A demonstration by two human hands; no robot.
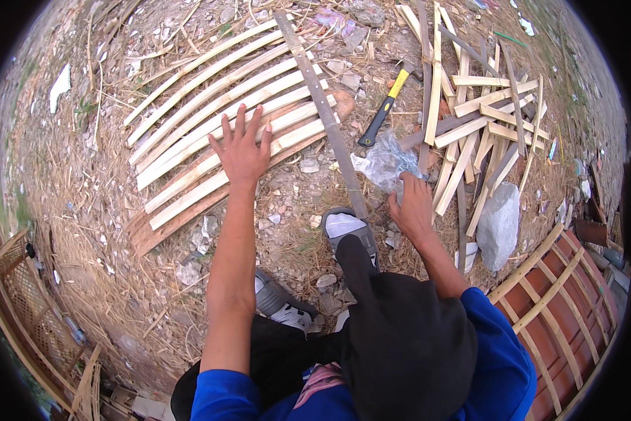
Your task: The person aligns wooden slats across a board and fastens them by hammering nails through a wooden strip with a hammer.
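Note:
My left hand (243, 151) lies spread, its fingers apart, over a row of pale wooden slats (189, 156). The slats sit side by side on a brown board (162, 237), their right ends meeting a long dark wooden strip (317, 85) set crosswise. This strip runs down to my shoe (349, 235). At the edge of a clear plastic bag (382, 163), my right hand (414, 209) has its fingers bent inward; their tips are partly hidden, so what they grip cannot be made out. A hammer (386, 107) with a black and yellow handle lies just beyond the bag.
A loose heap of wooden strips (470, 126) lies at the right, with a large grey stone (499, 226) on its near side. A wooden lattice (550, 298) stands at the lower right. Another woven frame (31, 316) is at the lower left. Stones and straw litter the ground.

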